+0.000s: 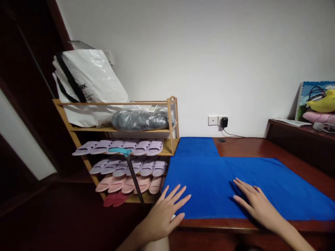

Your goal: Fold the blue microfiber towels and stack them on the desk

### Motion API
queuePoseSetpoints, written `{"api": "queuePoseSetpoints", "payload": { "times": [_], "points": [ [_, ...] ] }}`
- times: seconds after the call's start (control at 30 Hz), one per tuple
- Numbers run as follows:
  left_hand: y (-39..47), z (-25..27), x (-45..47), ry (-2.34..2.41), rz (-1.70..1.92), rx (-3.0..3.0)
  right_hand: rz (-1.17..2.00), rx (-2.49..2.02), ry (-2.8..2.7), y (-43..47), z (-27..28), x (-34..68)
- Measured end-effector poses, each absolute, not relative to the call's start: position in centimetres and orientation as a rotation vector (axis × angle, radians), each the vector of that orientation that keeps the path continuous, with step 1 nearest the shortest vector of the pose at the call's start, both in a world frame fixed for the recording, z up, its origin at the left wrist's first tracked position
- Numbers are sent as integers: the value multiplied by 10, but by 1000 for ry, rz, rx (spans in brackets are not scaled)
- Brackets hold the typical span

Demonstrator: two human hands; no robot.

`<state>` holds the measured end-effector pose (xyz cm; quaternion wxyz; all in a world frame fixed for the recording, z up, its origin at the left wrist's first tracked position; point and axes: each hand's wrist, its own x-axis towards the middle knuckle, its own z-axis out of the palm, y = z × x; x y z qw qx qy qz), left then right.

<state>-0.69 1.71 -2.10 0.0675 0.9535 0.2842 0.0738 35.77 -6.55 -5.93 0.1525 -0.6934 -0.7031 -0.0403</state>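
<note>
My left hand (163, 215) is stretched over the left front corner of a blue cloth (204, 188), fingers spread, holding nothing. A small white bit shows beside its thumb, too small to name. Over the front right part of the cloth, my right hand (258, 205) lies with fingers apart and nothing in it. Whether either palm presses on the fabric, I cannot tell. The cloth is spread mostly flat on a reddish-brown wooden surface (240, 148). A narrower blue piece (196, 144) reaches back toward the wall.
At left, a wooden rack (171, 125) carries several slippers (154, 167), a white bag (91, 76) and a plastic-wrapped grey bundle (141, 119). A dark-handled tool (134, 177) leans before it. A black plug (224, 122) trails a cord. A raised ledge (295, 136) holds a yellow toy (323, 103).
</note>
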Motion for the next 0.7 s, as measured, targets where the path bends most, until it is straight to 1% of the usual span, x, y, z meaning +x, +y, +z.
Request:
{"api": "queuePoseSetpoints", "payload": {
  "times": [0.13,0.23,0.33,0.4,0.43,0.5,0.57,0.7],
  "points": [
    [18,-16,-13,857,199,2815,-369,-1830,-2040,-101,-73,341],
    [26,1,-5,876,212,2770,-492,-1735,-1940,-118,-80,342],
    [48,29,34,890,506,2778,-548,-1775,-1748,-117,-79,338],
    [70,48,79,841,684,2783,-610,-1888,-1592,-107,-77,329],
    [83,56,105,870,713,2796,-655,-1937,-1531,-102,-78,324],
    [110,63,159,1056,637,2825,-735,-1990,-1479,-92,-83,316],
    [135,60,207,1115,577,2803,-797,-1976,-1474,-86,-90,312],
    [174,30,269,1128,355,2728,-843,-1948,-1422,-82,-103,311]
  ]
}}
